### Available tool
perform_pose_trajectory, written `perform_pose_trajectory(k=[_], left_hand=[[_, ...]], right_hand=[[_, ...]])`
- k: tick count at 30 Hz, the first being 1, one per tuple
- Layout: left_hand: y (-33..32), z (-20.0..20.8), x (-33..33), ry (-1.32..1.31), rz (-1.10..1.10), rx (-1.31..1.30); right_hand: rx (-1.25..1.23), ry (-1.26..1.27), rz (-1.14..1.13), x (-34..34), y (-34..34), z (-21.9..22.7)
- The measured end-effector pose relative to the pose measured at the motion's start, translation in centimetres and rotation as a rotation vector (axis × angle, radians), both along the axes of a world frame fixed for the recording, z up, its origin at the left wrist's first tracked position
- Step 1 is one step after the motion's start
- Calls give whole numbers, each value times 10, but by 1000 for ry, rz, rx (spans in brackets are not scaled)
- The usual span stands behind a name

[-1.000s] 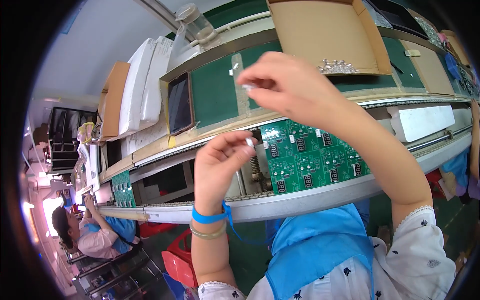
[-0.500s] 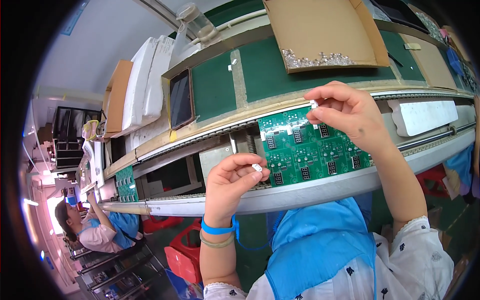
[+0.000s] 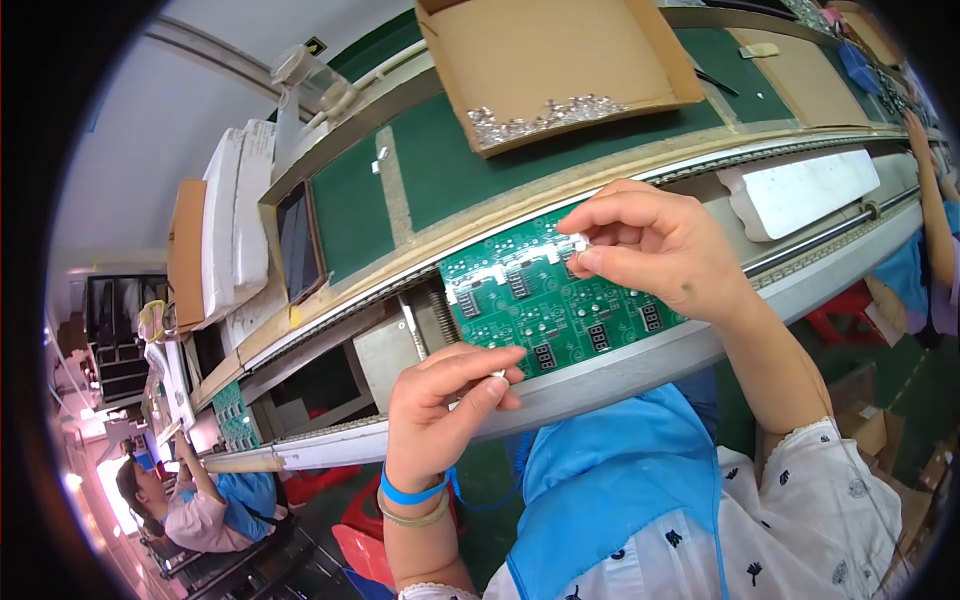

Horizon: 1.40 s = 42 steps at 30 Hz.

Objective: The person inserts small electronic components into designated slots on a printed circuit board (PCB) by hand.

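Note:
A green circuit board (image 3: pixel 560 325) with several black digit displays and small parts lies on the rail line before me. My right hand (image 3: pixel 655 245) is over its far part, thumb and forefinger pinching a small white connector (image 3: pixel 579 242). Whether that connector touches the board cannot be told. By the board's near left corner, my left hand (image 3: pixel 440 405) is closed with thumb and fingertips around another small white connector (image 3: pixel 498 374), mostly hidden by the fingers. A blue wrist strap (image 3: pixel 412 494) circles my left wrist.
Beyond the rail, a cardboard tray (image 3: pixel 560 60) holds many small clear parts on the green bench. A phone-like dark device (image 3: pixel 300 240) and white foam blocks (image 3: pixel 230 220) stand left. Another board (image 3: pixel 235 415) lies farther along the line, near a seated person (image 3: pixel 215 500).
My view has tilted and swung, so the bench sits farther left in it. The right hand has come slightly nearer over the board; the left fingers now cover more of their connector.

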<state>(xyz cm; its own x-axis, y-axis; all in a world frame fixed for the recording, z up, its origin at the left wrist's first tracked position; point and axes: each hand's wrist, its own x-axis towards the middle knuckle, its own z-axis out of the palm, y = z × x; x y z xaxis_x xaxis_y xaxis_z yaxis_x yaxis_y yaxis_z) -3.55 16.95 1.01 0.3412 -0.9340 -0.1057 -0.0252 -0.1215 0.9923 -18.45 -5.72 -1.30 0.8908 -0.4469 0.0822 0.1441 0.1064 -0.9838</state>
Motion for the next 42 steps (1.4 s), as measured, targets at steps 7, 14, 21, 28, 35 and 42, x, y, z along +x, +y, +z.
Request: perform_pose_trajectory(k=[7, 14, 21, 28, 35, 42], left_hand=[[-27, 1, -10, -247, -115, 49], [-52, -6, -39, -60, -34, 180], [-80, -16, -57, -573, -89, 71], [-94, -22, -62, -836, -105, 99], [-101, -23, -67, -963, -126, 140], [-100, -23, -68, -972, -112, 169]], right_hand=[[13, 51, -115, -19, -15, -4], [47, 9, -185, -36, -27, -9], [-2, 7, -200, -49, -33, -14], [8, -24, -218, -55, -33, -16], [-109, -45, -230, -57, -34, -15], [-132, -75, -221, -57, -35, -17]])
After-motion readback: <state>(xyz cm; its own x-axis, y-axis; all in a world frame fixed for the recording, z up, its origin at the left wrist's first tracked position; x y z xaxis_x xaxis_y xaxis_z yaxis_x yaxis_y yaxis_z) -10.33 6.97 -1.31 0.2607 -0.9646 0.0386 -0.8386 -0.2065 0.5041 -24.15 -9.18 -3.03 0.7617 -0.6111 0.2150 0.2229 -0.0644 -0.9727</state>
